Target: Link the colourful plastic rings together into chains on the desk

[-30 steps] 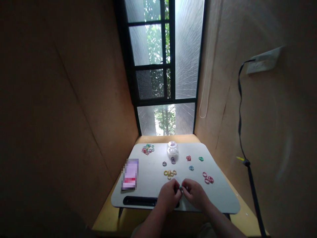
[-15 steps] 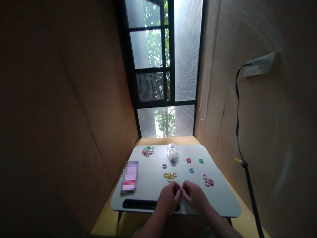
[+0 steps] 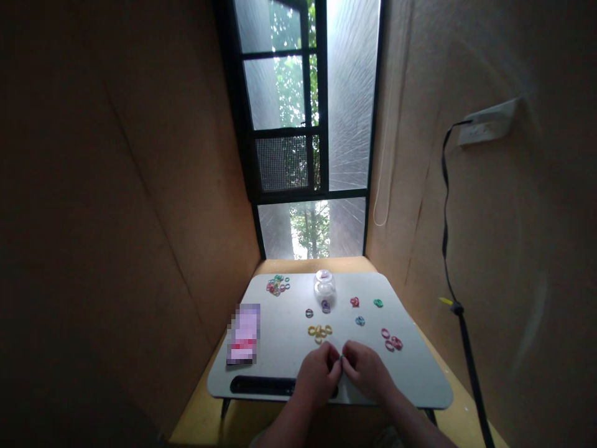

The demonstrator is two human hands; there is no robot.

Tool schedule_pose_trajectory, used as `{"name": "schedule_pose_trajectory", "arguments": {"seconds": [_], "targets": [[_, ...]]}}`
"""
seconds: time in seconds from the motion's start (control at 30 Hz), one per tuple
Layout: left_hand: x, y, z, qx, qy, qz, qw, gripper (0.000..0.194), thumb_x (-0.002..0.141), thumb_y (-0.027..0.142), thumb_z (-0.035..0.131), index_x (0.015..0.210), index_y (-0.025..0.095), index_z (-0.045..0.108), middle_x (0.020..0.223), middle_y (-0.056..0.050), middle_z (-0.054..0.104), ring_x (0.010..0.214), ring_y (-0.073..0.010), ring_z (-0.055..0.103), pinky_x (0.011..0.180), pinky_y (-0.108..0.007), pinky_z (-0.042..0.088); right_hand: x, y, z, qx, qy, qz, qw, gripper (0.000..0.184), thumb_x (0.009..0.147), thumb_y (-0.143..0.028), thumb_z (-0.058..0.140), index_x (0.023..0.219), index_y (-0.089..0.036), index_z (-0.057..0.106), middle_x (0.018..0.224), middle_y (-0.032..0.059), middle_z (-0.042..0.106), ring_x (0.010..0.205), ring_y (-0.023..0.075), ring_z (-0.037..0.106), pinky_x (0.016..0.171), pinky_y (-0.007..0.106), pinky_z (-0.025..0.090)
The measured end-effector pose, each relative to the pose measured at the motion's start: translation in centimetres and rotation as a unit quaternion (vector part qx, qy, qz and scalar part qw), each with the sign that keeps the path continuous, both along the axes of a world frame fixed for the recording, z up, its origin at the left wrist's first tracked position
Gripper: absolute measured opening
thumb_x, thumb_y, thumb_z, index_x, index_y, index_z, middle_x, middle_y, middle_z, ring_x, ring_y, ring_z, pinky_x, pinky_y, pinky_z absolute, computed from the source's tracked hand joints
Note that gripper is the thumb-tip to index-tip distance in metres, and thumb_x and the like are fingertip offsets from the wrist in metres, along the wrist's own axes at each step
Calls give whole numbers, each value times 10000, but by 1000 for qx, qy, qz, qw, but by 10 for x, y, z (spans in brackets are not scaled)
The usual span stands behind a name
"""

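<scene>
My left hand (image 3: 317,374) and my right hand (image 3: 366,369) meet over the near edge of a small white lap table (image 3: 280,339). Both are closed, pinching between their fingertips a tiny ring (image 3: 341,357) that barely shows. Just beyond the hands lies a cluster of yellow rings (image 3: 319,331). Pink rings (image 3: 392,340) lie to the right, with a blue ring (image 3: 359,321), a red ring (image 3: 355,302) and a green ring (image 3: 378,303) farther back. A mixed pile of rings (image 3: 277,285) sits at the far left, and a small clear jar (image 3: 324,285) at the far centre.
A phone (image 3: 244,333) lies on the table's left side, beside a dark slot (image 3: 261,386) along the near edge. Brown walls close in on both sides, a window (image 3: 308,124) stands behind, and a black cable (image 3: 459,311) hangs from a wall socket (image 3: 487,123) at right.
Both hands stay together at the near edge, fingers working slightly. The greenish ring seen between the fingertips earlier is now almost hidden. The view has shifted a little.
</scene>
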State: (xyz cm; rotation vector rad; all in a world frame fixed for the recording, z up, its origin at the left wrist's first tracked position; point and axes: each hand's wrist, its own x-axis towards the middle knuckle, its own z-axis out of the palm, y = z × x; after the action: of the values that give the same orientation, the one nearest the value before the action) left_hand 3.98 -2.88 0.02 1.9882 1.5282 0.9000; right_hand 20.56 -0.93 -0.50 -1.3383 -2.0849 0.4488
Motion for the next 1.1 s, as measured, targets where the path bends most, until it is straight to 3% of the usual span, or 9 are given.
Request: {"name": "schedule_pose_trajectory", "arguments": {"seconds": [0.23,0.73,1.1], "targets": [[-2,0,1,2,-5,-12,1000,95,877,217,484,858,206,577,781,5,660,731,-145,588,667,-249,367,1,1,-2,10,-11,-4,1000,95,799,-228,482,711,-208,513,675,-11,587,640,143,522,607,241,337],[-3,-1,4,-1,-28,-46,999,161,859,246,524,967,220,640,793,10,674,725,-149,591,672,-248,393,1,3,-5,15,-10,-3,1000,69,769,-226,506,702,-208,516,668,-6,594,636,147,530,604,243,335],[-6,-5,8,0,-43,-81,996,174,822,209,545,962,209,649,689,39,581,632,-119,498,599,-229,341,2,1,-5,7,4,1,1000,34,740,-231,553,724,-205,537,646,-18,588,616,142,522,604,244,336]]}}
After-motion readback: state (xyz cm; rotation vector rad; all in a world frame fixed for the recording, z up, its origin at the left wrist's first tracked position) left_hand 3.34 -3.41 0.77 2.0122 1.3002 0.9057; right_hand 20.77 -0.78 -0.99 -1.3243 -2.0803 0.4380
